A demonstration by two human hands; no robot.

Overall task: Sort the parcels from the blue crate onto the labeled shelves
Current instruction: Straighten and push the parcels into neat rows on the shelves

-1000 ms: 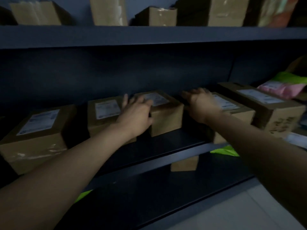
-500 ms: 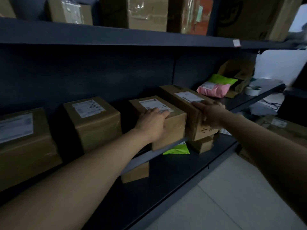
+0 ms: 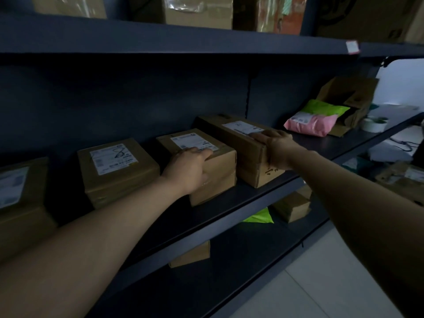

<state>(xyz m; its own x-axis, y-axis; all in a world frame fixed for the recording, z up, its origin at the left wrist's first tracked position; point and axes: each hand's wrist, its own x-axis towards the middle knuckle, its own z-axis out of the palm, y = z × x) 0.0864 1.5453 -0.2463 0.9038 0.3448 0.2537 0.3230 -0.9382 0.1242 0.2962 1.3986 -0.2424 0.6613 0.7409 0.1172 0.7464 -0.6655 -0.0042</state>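
Note:
A row of brown cardboard parcels with white labels stands on the dark middle shelf (image 3: 252,204). My left hand (image 3: 188,167) grips the near left corner of the middle parcel (image 3: 220,180), fingers over its top label. My right hand (image 3: 277,145) clasps the near end of the long parcel (image 3: 231,134) right beside it, fingers on top and thumb down the front face with black writing. The two parcels stand almost touching. The blue crate is out of view.
Two more labelled boxes (image 3: 117,171) (image 3: 20,203) stand to the left. Further right lie a pink mailer (image 3: 312,125), a green mailer (image 3: 325,110), an open carton (image 3: 353,95) and a tape roll (image 3: 374,125). Small boxes (image 3: 293,207) lie on the lower shelf.
The view has swung to the right along the shelf. Both hands have shifted rightward, the right one from a smaller box onto the long parcel. Since half a second ago they barely moved.

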